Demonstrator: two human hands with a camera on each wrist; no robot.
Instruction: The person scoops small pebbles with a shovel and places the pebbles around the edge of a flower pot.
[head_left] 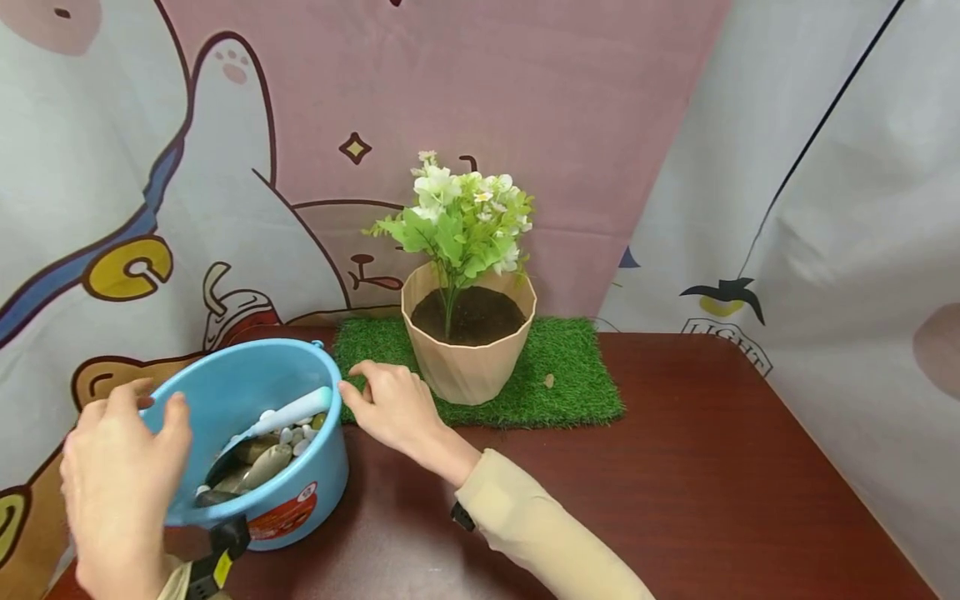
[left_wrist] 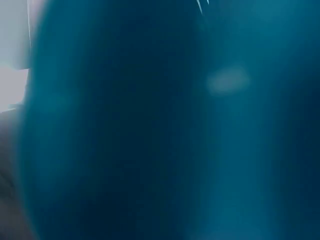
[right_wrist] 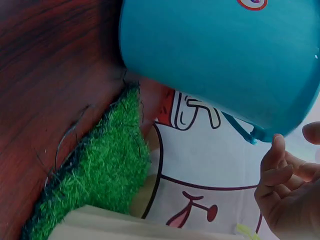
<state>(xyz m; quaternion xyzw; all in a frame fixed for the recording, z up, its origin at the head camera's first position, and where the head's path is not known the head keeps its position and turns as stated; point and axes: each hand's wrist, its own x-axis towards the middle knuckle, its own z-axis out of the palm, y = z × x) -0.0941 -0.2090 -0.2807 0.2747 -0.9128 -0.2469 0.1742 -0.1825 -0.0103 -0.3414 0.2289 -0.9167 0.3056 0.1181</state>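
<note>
A light-blue bucket (head_left: 330, 450) stands on the left of the table. Inside it are stones (head_left: 270, 465) and a scoop with a pale-blue handle (head_left: 300, 408), its dark blade leaning on the stones. My left hand (head_left: 120, 475) is at the bucket's near left side, thumb and fingers spread apart with nothing between them. Blurred blue bucket wall (left_wrist: 150, 120) fills most of the left wrist view, hiding that hand. Beside the right rim is my right hand (head_left: 397, 408), fingers loosely bent. In the right wrist view, its fingertips come close to the handle lug (right_wrist: 260, 134); contact is unclear.
A beige pot (head_left: 471, 371) with dark soil and a white-flowered plant (head_left: 457, 221) stands on a green turf mat (head_left: 577, 375), right of the bucket. Beneath is a dark red-brown table (head_left: 690, 483). A printed cloth (head_left: 585, 125) hangs behind it.
</note>
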